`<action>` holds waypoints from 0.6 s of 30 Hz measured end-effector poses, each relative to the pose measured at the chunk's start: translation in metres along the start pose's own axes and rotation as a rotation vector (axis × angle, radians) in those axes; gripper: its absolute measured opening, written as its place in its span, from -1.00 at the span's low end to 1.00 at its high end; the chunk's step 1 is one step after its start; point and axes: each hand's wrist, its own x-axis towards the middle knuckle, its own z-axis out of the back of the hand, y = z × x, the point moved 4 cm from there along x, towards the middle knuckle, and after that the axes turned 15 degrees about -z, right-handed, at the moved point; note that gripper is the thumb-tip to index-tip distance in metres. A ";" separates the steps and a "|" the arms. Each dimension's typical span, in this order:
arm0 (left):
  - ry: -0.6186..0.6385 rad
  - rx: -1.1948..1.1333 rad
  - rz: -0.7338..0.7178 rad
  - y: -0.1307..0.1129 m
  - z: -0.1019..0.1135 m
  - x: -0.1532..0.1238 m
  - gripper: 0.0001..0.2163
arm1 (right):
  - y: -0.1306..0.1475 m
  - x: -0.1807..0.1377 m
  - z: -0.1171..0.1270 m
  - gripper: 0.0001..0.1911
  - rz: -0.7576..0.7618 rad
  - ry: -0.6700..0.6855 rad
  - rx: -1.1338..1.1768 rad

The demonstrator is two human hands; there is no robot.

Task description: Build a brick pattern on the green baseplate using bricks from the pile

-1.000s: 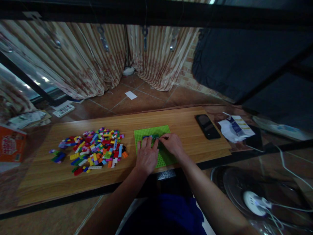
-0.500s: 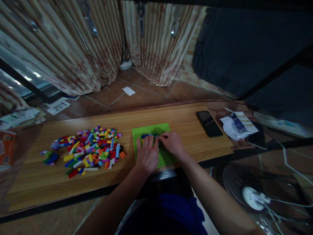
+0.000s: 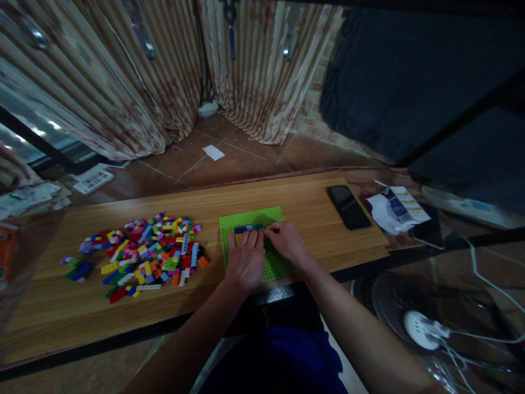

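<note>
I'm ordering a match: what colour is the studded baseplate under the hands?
The baseplate is lime green; the head view shows it.

Can read no words or numbers; can make out only illegible dark print (image 3: 97, 178) on the flat, white, rectangular paper booklet (image 3: 93, 182) at nine o'clock.

A wood-grained table (image 3: 305, 200) bears a heap of coloured bricks (image 3: 148, 253), a green baseplate (image 3: 225, 220) and a black phone (image 3: 348, 207).
</note>
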 end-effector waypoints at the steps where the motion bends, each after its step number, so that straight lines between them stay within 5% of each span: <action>1: 0.003 0.001 -0.001 0.000 0.000 0.000 -0.63 | 0.000 0.000 0.000 -0.79 0.003 0.002 0.000; 11: -0.043 0.003 -0.010 -0.001 -0.002 -0.006 -0.65 | -0.003 0.007 -0.001 -0.80 0.057 0.043 0.033; 18: -0.189 -0.039 0.035 0.007 0.022 -0.028 -0.63 | -0.011 0.011 -0.001 -0.84 0.132 0.066 0.143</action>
